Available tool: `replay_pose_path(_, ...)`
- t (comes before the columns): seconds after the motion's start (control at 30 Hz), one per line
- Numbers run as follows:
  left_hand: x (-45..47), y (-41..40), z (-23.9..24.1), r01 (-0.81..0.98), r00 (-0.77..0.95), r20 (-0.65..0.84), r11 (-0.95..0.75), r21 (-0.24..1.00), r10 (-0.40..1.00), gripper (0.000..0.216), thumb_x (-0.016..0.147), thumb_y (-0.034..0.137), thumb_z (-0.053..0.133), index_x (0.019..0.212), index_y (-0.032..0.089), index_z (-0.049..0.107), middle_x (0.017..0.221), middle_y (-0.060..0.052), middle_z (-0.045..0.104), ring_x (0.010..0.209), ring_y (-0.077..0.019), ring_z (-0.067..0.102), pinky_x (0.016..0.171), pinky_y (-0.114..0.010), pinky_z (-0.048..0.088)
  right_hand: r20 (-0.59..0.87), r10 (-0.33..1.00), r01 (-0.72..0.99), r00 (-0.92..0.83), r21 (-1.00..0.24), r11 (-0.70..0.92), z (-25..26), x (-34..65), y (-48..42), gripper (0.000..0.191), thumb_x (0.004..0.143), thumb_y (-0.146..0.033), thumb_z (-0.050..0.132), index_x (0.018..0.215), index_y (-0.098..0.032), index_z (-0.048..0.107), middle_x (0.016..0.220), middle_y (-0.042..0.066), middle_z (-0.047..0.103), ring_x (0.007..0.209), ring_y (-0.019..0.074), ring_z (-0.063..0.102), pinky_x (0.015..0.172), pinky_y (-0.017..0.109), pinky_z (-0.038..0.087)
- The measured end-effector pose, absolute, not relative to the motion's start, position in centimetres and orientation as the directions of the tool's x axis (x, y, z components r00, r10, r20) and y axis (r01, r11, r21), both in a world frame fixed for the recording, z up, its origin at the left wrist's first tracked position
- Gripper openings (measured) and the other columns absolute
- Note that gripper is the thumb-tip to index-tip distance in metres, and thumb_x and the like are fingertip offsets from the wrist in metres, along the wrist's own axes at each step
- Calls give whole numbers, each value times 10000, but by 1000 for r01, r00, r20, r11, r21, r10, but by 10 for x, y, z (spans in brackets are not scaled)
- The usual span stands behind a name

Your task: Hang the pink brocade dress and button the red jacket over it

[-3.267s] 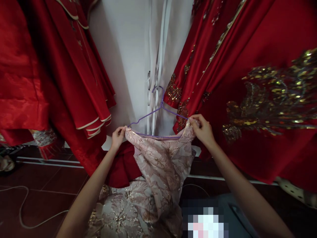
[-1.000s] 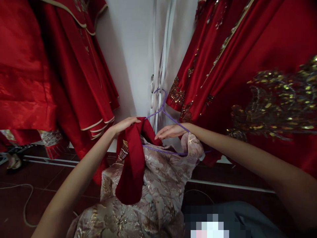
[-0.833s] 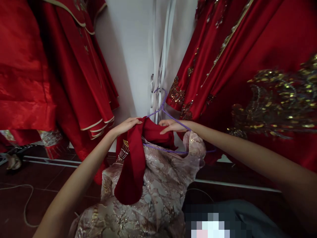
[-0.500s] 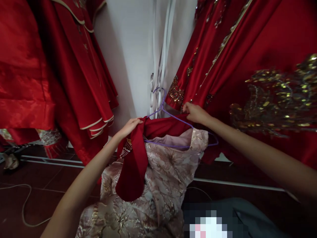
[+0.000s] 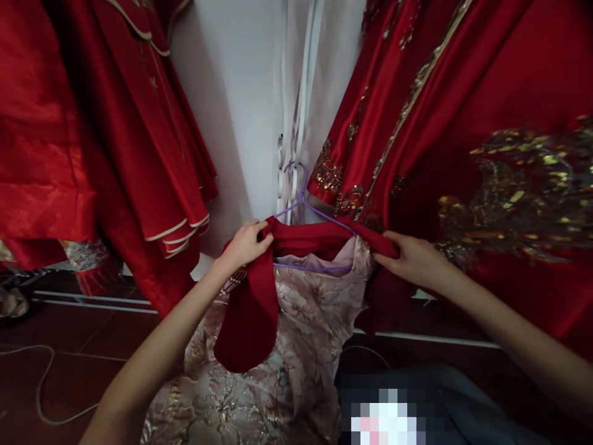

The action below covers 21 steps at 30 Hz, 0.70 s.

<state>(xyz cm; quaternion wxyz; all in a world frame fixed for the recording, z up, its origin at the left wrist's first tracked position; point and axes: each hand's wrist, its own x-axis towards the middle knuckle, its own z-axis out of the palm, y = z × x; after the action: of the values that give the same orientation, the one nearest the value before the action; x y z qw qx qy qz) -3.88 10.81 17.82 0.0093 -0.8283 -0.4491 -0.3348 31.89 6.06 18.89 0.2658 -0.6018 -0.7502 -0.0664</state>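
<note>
A purple wire hanger [image 5: 302,199] hangs by its hook from white straps [image 5: 291,154] against the white wall. A pale pink and gold brocade dress [image 5: 296,321] hangs on it. A dark red cloth [image 5: 250,309] is draped across the hanger's shoulders, its left end dangling over the dress. My left hand [image 5: 244,244] is closed on the red cloth at the hanger's left shoulder. My right hand [image 5: 412,258] is closed on the cloth's other end at the right shoulder.
Red satin garments with cream piping [image 5: 115,142] hang at the left. A red robe with gold sequin embroidery [image 5: 486,161] hangs at the right, close to my right arm. A white cable [image 5: 41,377] lies on the dark red floor tiles.
The red cloth has been spread from the left shoulder across the hanger. My right hand moved right and down to the hanger's right end, pulling the cloth along.
</note>
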Motion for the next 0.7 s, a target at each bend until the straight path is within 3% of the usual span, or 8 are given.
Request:
replay_pose_path(0.17, -24, 98, 167, 827, 345, 603, -536, 167, 719, 211, 843, 265, 427, 944, 174, 588, 920, -90, 568, 903, -227, 533, 824, -331, 420, 539, 842, 817, -11, -480, 318, 164, 281, 60, 330, 690, -524, 618, 760, -247, 453, 642, 9, 595, 571, 202, 566, 518, 298, 402)
replay_pose_path(0.3, -3, 87, 153, 884, 241, 670, -444, 147, 702, 234, 845, 247, 433, 1021, 164, 564, 1207, -136, 522, 1016, -271, 503, 892, -402, 392, 622, 757, 806, 199, -543, 234, 153, 227, 71, 169, 792, -407, 502, 798, -249, 443, 605, 22, 565, 544, 215, 553, 516, 298, 361)
replay_pose_path(0.37, 3, 84, 148, 894, 196, 692, -417, 165, 695, 234, 838, 242, 448, 1033, 163, 550, 1324, -140, 450, 1040, -289, 493, 909, -437, 379, 627, 767, 786, 138, -540, 300, 148, 191, 72, 77, 800, -330, 460, 818, -256, 451, 645, 32, 582, 587, 224, 572, 537, 294, 361)
replay_pose_path(0.5, -2, 85, 153, 895, 183, 667, -403, 190, 722, 180, 831, 249, 464, 974, 178, 546, 1374, -125, 410, 1017, -299, 504, 881, -449, 404, 595, 801, 695, -64, -550, 464, 141, 140, 62, 98, 781, -287, 444, 877, -273, 438, 780, 37, 612, 694, 236, 596, 602, 298, 392)
replay_pose_path(0.6, -16, 80, 158, 882, 213, 647, -429, 195, 732, 113, 797, 224, 517, 897, 185, 552, 1354, -120, 414, 1080, -305, 475, 886, -425, 418, 602, 796, 650, -64, -580, 491, 140, 140, 52, 85, 767, -276, 458, 842, -264, 418, 767, 16, 582, 669, 207, 573, 634, 295, 403)
replay_pose_path(0.7, -26, 64, 152, 893, 132, 655, -377, 248, 744, 111, 780, 213, 541, 888, 189, 555, 1212, -150, 475, 1060, -301, 485, 863, -415, 426, 624, 782, 608, -5, -618, 497, 139, 156, 43, 124, 751, -272, 493, 798, -256, 379, 690, -10, 520, 614, 177, 527, 627, 289, 410)
